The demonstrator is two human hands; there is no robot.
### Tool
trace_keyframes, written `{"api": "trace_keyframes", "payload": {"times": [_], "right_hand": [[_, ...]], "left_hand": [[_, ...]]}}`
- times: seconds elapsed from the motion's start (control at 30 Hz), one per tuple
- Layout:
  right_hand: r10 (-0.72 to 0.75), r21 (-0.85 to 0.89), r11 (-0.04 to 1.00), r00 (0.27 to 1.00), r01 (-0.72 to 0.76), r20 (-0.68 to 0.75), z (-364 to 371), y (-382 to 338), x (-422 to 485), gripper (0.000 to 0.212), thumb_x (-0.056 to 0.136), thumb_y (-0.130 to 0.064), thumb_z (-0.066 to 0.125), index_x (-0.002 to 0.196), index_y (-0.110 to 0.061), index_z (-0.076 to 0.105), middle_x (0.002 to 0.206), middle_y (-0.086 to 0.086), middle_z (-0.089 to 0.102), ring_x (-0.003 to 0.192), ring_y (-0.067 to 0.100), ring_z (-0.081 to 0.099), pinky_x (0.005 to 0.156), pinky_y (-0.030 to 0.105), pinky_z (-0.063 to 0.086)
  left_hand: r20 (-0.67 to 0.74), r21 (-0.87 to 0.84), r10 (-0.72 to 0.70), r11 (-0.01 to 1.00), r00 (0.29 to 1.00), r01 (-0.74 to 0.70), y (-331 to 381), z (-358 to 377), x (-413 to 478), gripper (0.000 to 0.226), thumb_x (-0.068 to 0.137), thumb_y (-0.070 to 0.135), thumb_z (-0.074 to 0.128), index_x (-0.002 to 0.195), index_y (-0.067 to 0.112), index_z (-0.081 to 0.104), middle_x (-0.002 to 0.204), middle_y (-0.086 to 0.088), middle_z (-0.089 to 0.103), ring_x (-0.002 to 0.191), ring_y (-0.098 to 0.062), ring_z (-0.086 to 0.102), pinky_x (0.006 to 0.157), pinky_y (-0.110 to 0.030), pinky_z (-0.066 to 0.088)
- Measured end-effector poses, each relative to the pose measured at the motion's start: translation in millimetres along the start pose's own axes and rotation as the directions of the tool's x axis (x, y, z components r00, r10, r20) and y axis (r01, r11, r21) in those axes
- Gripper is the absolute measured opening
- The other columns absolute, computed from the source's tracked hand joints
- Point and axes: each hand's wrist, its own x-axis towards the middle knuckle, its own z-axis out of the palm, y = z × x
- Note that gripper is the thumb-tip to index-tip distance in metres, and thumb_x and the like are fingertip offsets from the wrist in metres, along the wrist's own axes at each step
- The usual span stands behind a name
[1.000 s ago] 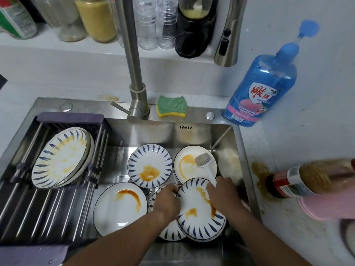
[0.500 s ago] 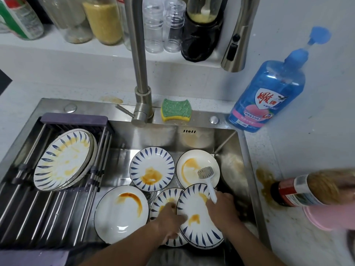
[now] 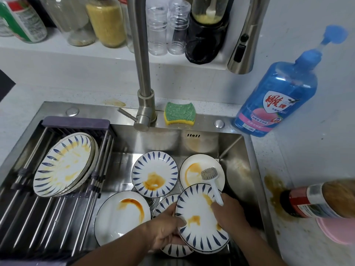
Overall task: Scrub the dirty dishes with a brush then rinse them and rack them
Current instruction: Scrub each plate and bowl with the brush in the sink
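head view: round white plate with blue petal rim, tilted at the front right of the stainless steel sink. left edge pinched by the left hand, thumb on top. white plastic brush gripped in the right hand, bristles past the plate's far edge. other stained plates alongside; a stack on the metal-bar rack.

A green-and-yellow scouring sponge lies green side up, left of a tall blue pump bottle of dish soap standing on the white speckled bench. Nearer, a red-labelled glass bottle of brown sauce lies on its side beside a brown spill. On the white shelf behind stand a glass jar of yellow grains and two clear plastic bottles.
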Motion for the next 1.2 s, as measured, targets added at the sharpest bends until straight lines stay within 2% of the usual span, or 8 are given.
{"api": "trace_keyframes", "payload": {"times": [0.17, 0.23, 0.37, 0.63, 0.73, 0.87, 1.0, 1.2], "right_hand": [[-0.055, 0.026, 0.998, 0.997, 0.056, -0.045, -4.4, -7.1, 9.2, 0.021, 0.089, -0.016, 0.058, 0.071, -0.021, 0.049, 0.105, 0.021, 0.059, 0.068, 0.020, 0.055, 0.054, 0.023, 0.040], [-0.076, 0.023, 0.997, 0.996, 0.077, -0.056, -8.9, -15.3, 14.4, 0.009, 0.087, -0.021, 0.057, 0.079, -0.017, 0.055, 0.102, 0.018, 0.059, 0.078, 0.026, 0.059, 0.066, 0.030, 0.049], [-0.140, -0.076, 0.988, 0.986, 0.133, -0.088, -15.7, -31.2, 28.4, 0.015, 0.081, -0.033, 0.054, 0.084, -0.018, 0.054, 0.109, 0.008, 0.053, 0.096, 0.031, 0.058, 0.086, 0.046, 0.054], [-0.229, -0.149, 0.964, 0.973, 0.222, -0.036, -13.9, -40.3, 42.5, 0.051, 0.074, -0.041, 0.047, 0.114, -0.016, 0.067, 0.130, 0.002, 0.048, 0.117, 0.026, 0.050, 0.100, 0.039, 0.046], [-0.249, -0.186, 0.952, 0.968, 0.241, -0.018, -9.0, -38.5, 45.7, 0.057, 0.074, -0.043, 0.044, 0.119, -0.014, 0.065, 0.130, 0.003, 0.049, 0.118, 0.027, 0.049, 0.101, 0.038, 0.045], [-0.258, -0.251, 0.935, 0.966, 0.252, 0.012, -3.5, -36.6, 50.4, 0.045, 0.081, -0.045, 0.049, 0.107, -0.012, 0.064, 0.141, 0.005, 0.048, 0.127, 0.030, 0.045, 0.106, 0.038, 0.041], [-0.269, -0.238, 0.939, 0.961, 0.248, -0.058, 1.5, -34.0, 53.5, 0.047, 0.074, -0.049, 0.042, 0.094, -0.012, 0.064, 0.125, 0.007, 0.056, 0.114, 0.031, 0.050, 0.097, 0.039, 0.045], [-0.238, -0.390, 0.909, 0.952, 0.149, -0.192, 4.6, -26.2, 48.1, 0.055, 0.081, -0.046, 0.039, 0.118, -0.017, 0.068, 0.116, 0.011, 0.057, 0.104, 0.031, 0.051, 0.092, 0.039, 0.046]], "left_hand": [[-0.030, -0.077, 0.028, 0.997, 0.999, -0.030, 12.3, 4.6, -1.0, 0.048, 0.096, -0.010, 0.054, 0.130, 0.023, 0.059, 0.118, -0.014, 0.073, 0.103, -0.041, 0.073, 0.086, -0.064, 0.057], [-0.059, -0.089, 0.050, 0.995, 0.997, -0.055, 23.5, 8.4, 0.9, 0.047, 0.096, -0.011, 0.052, 0.131, 0.020, 0.058, 0.114, -0.014, 0.074, 0.098, -0.040, 0.074, 0.082, -0.061, 0.060], [-0.122, -0.103, 0.084, 0.990, 0.989, -0.097, 49.8, 16.0, 13.1, 0.052, 0.097, -0.010, 0.049, 0.136, 0.023, 0.051, 0.120, -0.015, 0.069, 0.099, -0.040, 0.073, 0.080, -0.060, 0.060], [-0.235, -0.121, 0.155, 0.975, 0.960, -0.187, 83.6, 26.6, 40.2, 0.052, 0.095, -0.012, 0.046, 0.134, 0.023, 0.049, 0.116, -0.013, 0.071, 0.096, -0.038, 0.074, 0.083, -0.065, 0.058], [-0.246, -0.097, 0.168, 0.976, 0.955, -0.197, 87.7, 31.1, 44.8, 0.051, 0.094, -0.012, 0.045, 0.131, 0.023, 0.050, 0.114, -0.013, 0.072, 0.096, -0.037, 0.075, 0.084, -0.066, 0.058], [-0.259, -0.034, 0.191, 0.978, 0.947, -0.207, 90.9, 38.5, 48.5, 0.051, 0.092, -0.013, 0.045, 0.122, 0.028, 0.052, 0.111, -0.009, 0.074, 0.086, -0.032, 0.077, 0.077, -0.061, 0.061], [-0.278, 0.011, 0.199, 0.979, 0.940, -0.204, 92.5, 38.6, 53.6, 0.054, 0.091, -0.013, 0.044, 0.128, 0.026, 0.052, 0.111, -0.007, 0.073, 0.082, -0.028, 0.077, 0.074, -0.057, 0.062], [-0.314, 0.092, 0.231, 0.973, 0.921, -0.212, 93.0, 34.6, 55.4, 0.050, 0.093, -0.012, 0.048, 0.124, 0.027, 0.051, 0.111, -0.007, 0.071, 0.089, -0.029, 0.074, 0.067, -0.048, 0.065]]}}
